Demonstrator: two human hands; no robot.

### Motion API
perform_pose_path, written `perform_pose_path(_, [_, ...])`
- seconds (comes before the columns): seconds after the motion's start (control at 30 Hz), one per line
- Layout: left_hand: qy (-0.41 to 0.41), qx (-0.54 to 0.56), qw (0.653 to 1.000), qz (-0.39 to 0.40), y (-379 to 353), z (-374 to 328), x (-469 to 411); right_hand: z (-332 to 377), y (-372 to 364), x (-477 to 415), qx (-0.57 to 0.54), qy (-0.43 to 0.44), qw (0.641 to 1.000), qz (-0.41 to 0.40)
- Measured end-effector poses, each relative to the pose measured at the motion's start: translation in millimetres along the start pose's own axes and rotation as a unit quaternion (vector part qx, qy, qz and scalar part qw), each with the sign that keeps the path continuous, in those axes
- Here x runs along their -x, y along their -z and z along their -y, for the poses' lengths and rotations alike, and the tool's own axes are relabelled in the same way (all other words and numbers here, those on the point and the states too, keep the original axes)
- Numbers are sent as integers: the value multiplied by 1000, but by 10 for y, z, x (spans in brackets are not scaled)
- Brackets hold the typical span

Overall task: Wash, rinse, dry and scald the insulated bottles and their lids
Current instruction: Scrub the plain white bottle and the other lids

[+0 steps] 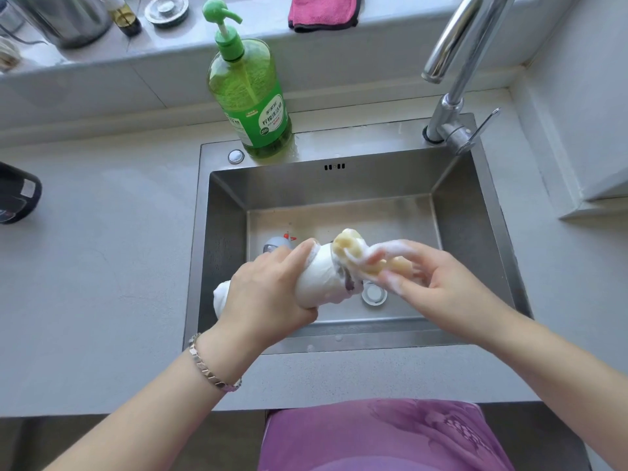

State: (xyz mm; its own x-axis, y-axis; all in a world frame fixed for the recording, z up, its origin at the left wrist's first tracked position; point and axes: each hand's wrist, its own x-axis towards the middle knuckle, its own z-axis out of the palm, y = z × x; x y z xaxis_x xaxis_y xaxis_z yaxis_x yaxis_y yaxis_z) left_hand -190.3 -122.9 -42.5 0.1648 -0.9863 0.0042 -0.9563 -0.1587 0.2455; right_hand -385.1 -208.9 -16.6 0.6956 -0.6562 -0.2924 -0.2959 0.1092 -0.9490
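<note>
Left hand (272,294) gripped a foamy white bottle (323,280) over the sink (475,232). Right hand (428,280) pinched a soapy yellow sponge (350,248) at its mouth. Green detergent bottle (249,93) looked mostly full.

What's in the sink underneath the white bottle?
The drain shows past the white bottle, a grey object beyond the left hand; the sink floor directly below is hidden.

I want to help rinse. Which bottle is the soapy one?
The white bottle in the left hand, over the sink: only it wears foam. The green pump bottle and the dark bottle show none.
</note>
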Motion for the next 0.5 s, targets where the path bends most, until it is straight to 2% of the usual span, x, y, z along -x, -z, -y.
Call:
perform_pose_path(0.07, [-12,-10,1000,0,-24,1,12,-23,45,-30,14,8,999,-42])
perform_pose_path(0.13, [-32,-19,999,1,-44,-7,12,-34,97,-78,87,44,992,-85])
perform_pose_path(0.2, [-42,-27,999,-2,-59,-1,1,-29,69,-95,179,86,977,-71])
perform_pose_path(0.3, [-30,-26,999,-11,-71,5,3,-70,-32,-29,314,155,936,-39])
perform_pose_path(0.5, [-54,-12,998,-34,-80,-41,25,-31,43,-171,328,93,939,-41])
